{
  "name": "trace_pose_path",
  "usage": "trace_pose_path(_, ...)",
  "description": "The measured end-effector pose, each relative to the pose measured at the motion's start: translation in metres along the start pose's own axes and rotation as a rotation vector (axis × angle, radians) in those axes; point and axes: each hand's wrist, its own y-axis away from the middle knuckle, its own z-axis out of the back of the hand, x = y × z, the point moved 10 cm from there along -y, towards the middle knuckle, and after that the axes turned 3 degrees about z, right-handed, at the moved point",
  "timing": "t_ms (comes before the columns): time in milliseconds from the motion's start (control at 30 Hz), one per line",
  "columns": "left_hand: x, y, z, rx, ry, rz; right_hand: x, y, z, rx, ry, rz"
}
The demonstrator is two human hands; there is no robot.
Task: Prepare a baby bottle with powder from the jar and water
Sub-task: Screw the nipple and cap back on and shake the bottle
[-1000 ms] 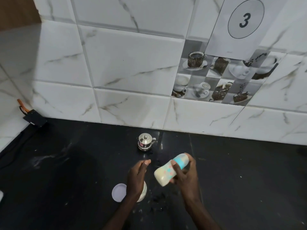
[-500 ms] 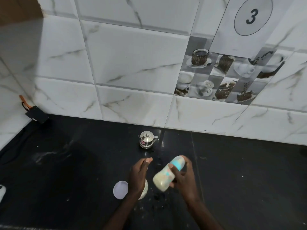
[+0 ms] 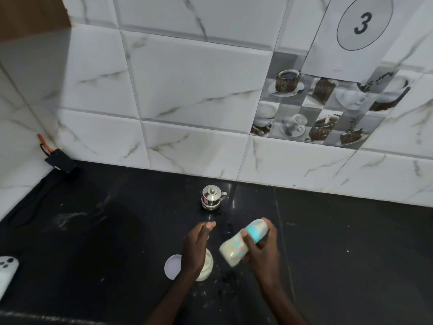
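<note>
You hold a tilted baby bottle [image 3: 242, 242] over a dark bench [image 3: 351, 254], beside an open powder jar [image 3: 207, 266].

Your right hand [image 3: 262, 250] has its fingers [image 3: 247, 242] clamped round the bottle's middle, pale base toward you and blue end toward the wall; your left hand [image 3: 198, 248] hangs above the jar, fingers loosely apart, gripping nothing; the jar's round lid [image 3: 173, 266] lies flat just beside it, and a small steel pot [image 3: 211, 201] stands nearer the tiles. If you are mixing, keep your grip firm and the motion short, so nothing leaks onto the bench; the bottle is blurred, so its cap and contents are hard to make out; your left hand hides most of the jar.
</note>
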Motion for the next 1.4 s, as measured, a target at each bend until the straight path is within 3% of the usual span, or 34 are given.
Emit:
trace_pose_path(67,0.002,-0.001,0.003,0.005,-0.016,-0.013,-0.001,0.006,-0.010,0.117,0.081,0.019)
trace_pose_path(200,0.004,-0.006,0.007,-0.009,-0.031,-0.022,-0.006,-0.006,0.034,-0.127,0.071,0.028)
trace_pose_path(300,0.009,-0.006,0.014,-0.032,-0.026,-0.027,-0.010,0.001,0.012,0.086,0.159,0.014)
trace_pose_path(333,0.009,-0.006,0.015,-0.030,-0.022,-0.029,-0.008,0.000,0.014,0.087,0.156,0.022)
trace_pose_path(433,0.012,-0.008,0.015,-0.031,-0.009,-0.010,-0.001,-0.011,0.053,-0.183,0.093,0.061)
trace_pose_path(467,0.012,-0.007,0.015,-0.041,-0.007,0.000,-0.002,-0.011,0.052,-0.177,0.095,0.047)
trace_pose_path(567,0.013,-0.006,0.016,-0.048,-0.010,0.000,-0.011,-0.001,0.017,0.092,0.171,0.020)
trace_pose_path(600,0.012,-0.006,0.016,-0.047,-0.018,-0.009,-0.007,-0.001,0.017,0.088,0.184,0.042)
trace_pose_path(700,0.012,-0.005,0.011,-0.032,-0.023,-0.008,-0.001,-0.012,0.051,-0.170,0.168,0.075)
trace_pose_path(733,0.013,-0.004,0.011,-0.032,-0.023,-0.003,-0.002,-0.012,0.048,-0.152,0.181,0.058)
trace_pose_path(833,0.016,-0.004,0.009,-0.031,-0.038,-0.009,-0.012,0.000,0.016,0.137,0.283,0.032)
trace_pose_path(867,0.014,-0.004,0.008,-0.023,-0.043,-0.015,-0.009,-0.001,0.017,0.133,0.277,0.041)
trace_pose_path(967,0.014,-0.003,0.003,0.003,-0.070,-0.039,-0.008,-0.017,0.055,-0.162,0.205,0.033)
trace_pose_path(1000,0.016,-0.003,0.002,0.006,-0.093,-0.047,-0.010,-0.017,0.052,-0.145,0.214,0.012)
trace_pose_path(1100,0.027,-0.005,0.000,0.028,-0.179,-0.048,-0.017,-0.002,0.015,0.142,0.231,0.001)
trace_pose_path(1133,0.031,-0.007,-0.001,0.034,-0.220,-0.046,-0.012,-0.002,0.016,0.145,0.228,0.028)
trace_pose_path(1233,0.043,-0.015,-0.003,0.043,-0.425,-0.008,0.002,-0.016,0.053,-0.161,0.181,0.060)
trace_pose_path(1267,0.048,-0.016,-0.003,0.042,-0.512,0.014,0.000,-0.017,0.055,-0.177,0.180,0.045)
trace_pose_path(1400,0.059,-0.015,-0.001,0.085,-0.746,0.012,-0.010,-0.006,0.022,0.131,0.247,0.018)
